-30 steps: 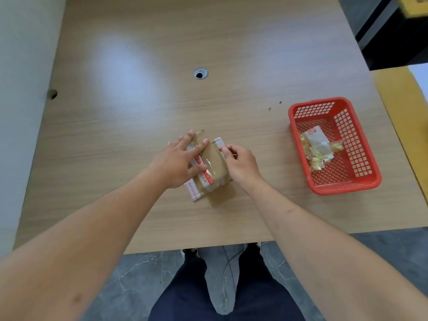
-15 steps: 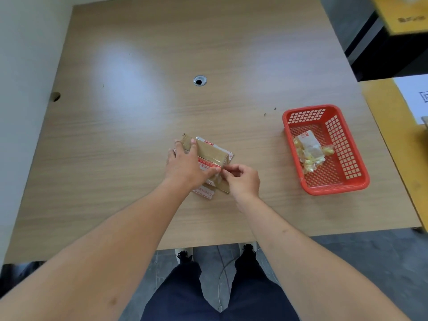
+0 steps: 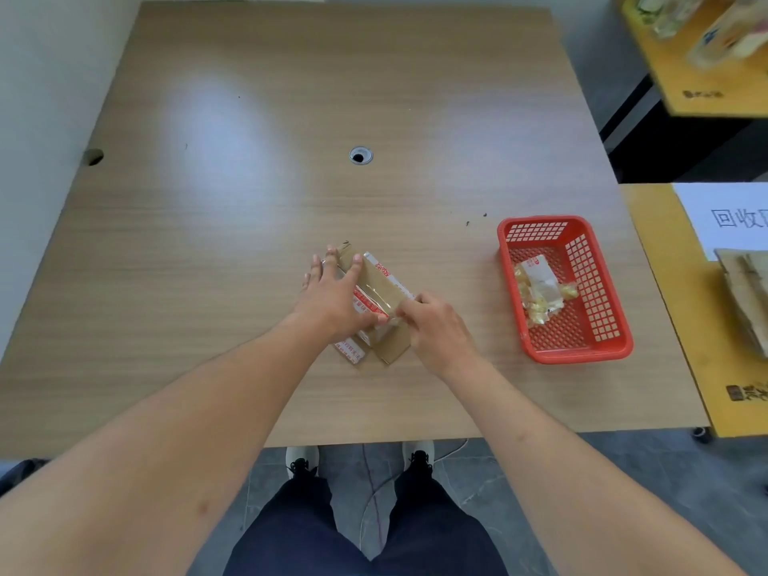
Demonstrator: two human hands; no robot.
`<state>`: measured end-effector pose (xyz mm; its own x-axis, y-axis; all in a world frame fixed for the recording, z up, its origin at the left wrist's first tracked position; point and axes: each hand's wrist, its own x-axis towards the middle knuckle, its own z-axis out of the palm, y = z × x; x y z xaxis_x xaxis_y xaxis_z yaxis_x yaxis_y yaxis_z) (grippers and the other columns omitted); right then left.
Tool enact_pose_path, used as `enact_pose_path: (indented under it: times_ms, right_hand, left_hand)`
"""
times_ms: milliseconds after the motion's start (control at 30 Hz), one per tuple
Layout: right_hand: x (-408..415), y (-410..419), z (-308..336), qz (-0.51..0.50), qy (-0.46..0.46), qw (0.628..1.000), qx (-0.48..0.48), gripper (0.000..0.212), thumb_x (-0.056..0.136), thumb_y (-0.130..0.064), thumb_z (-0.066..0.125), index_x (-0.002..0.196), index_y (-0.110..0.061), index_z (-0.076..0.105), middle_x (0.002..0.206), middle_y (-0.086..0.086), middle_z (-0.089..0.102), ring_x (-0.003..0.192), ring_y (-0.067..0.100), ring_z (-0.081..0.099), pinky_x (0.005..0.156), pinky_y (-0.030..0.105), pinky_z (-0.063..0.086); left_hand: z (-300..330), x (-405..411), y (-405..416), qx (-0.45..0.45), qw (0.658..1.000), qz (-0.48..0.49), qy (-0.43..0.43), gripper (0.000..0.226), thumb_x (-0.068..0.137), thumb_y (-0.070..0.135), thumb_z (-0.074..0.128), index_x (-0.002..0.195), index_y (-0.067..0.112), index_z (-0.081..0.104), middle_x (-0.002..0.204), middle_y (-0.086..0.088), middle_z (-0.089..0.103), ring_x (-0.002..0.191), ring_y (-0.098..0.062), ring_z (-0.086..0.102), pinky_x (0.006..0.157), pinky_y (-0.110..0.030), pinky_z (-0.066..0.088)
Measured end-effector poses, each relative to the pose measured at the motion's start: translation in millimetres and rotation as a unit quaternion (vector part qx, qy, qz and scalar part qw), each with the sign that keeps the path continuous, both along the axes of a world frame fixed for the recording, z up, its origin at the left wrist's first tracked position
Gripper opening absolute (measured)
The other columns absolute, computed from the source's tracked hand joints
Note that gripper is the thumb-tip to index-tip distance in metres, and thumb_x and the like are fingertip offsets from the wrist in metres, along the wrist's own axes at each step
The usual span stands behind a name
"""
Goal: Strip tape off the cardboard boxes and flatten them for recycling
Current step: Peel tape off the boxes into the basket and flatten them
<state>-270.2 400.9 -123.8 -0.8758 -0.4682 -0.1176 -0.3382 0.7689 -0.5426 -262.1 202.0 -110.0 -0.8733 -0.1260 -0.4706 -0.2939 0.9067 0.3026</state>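
A small brown cardboard box [image 3: 380, 286] with clear tape and red-and-white printed tape lies on the wooden table [image 3: 249, 243] near its front edge. My left hand [image 3: 336, 297] lies over the box's left side, fingers spread, pressing it down. My right hand [image 3: 436, 326] is at the box's near right corner, fingertips pinching the clear tape [image 3: 392, 320] there. The box's underside is hidden.
A red plastic basket [image 3: 602, 334] with crumpled strips of removed tape stands to the right of the box. A yellow side table [image 3: 673, 326] on the right carries a paper sign and flattened cardboard [image 3: 744, 293]. A cable hole [image 3: 360, 155] sits mid-table.
The box has been turned on the table so it points far-left to near-right. My right hand moved from its far right edge to the near corner and took hold of the tape.
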Motion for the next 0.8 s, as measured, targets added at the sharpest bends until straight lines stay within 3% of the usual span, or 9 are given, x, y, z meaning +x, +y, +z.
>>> enact_pose_path:
  times_ms: [100,267,400,633,800]
  right_hand:
    - [4.5,1.3,-7.7,0.014,0.061,0.998,-0.023,0.015,0.092,-0.001,0.060,0.098,-0.010,0.071,0.090,0.009,0.058,0.079,0.033,0.057,0.061,0.036,0.046]
    - [0.9,0.9,-4.2,0.021,0.014,0.998,-0.057,0.028,0.083,-0.013,0.082,0.109,-0.017,0.075,0.092,-0.001,0.059,0.083,0.023,0.059,0.072,0.040,0.054]
    - [1.0,-5.5,-0.9,-0.001,0.043,0.998,-0.041,0.008,0.089,-0.016,0.077,0.095,-0.019,0.080,0.085,0.000,0.058,0.082,0.027,0.059,0.063,0.041,0.051]
    - [-1.1,-11.5,9.9,-0.008,-0.024,1.000,-0.008,0.019,0.091,-0.008,0.063,0.092,-0.020,0.078,0.089,-0.004,0.056,0.087,0.027,0.059,0.071,0.040,0.050]
    - [-15.1,-21.1,17.3,-0.057,-0.111,0.992,0.026,0.015,0.092,-0.015,0.065,0.086,-0.026,0.074,0.099,-0.003,0.070,0.097,0.020,0.062,0.080,0.033,0.051]
  left_hand:
    - [0.3,-0.7,1.6,-0.003,1.000,-0.003,-0.008,0.121,0.077,0.077,0.067,0.161,0.036,-0.010,0.166,-0.008,-0.027,0.153,-0.035,-0.023,0.126,-0.049,-0.001]
    - [-2.7,1.6,-0.8,0.003,1.000,-0.003,-0.006,0.119,0.078,0.078,0.064,0.160,0.037,-0.012,0.165,-0.007,-0.029,0.152,-0.034,-0.026,0.124,-0.050,0.000]
    - [-3.3,3.2,-3.3,0.043,0.999,0.015,-0.008,0.120,0.077,0.075,0.068,0.160,0.039,-0.011,0.164,-0.003,-0.032,0.149,-0.032,-0.032,0.125,-0.050,0.003]
    - [-3.5,3.7,-10.6,0.064,0.998,-0.001,-0.015,0.119,0.078,0.069,0.072,0.159,0.042,-0.011,0.162,0.000,-0.036,0.148,-0.029,-0.034,0.126,-0.049,0.003]
    - [-4.1,3.8,-11.1,0.062,0.998,-0.013,-0.019,0.120,0.078,0.067,0.073,0.158,0.044,-0.012,0.162,0.002,-0.037,0.148,-0.027,-0.035,0.126,-0.052,0.006]
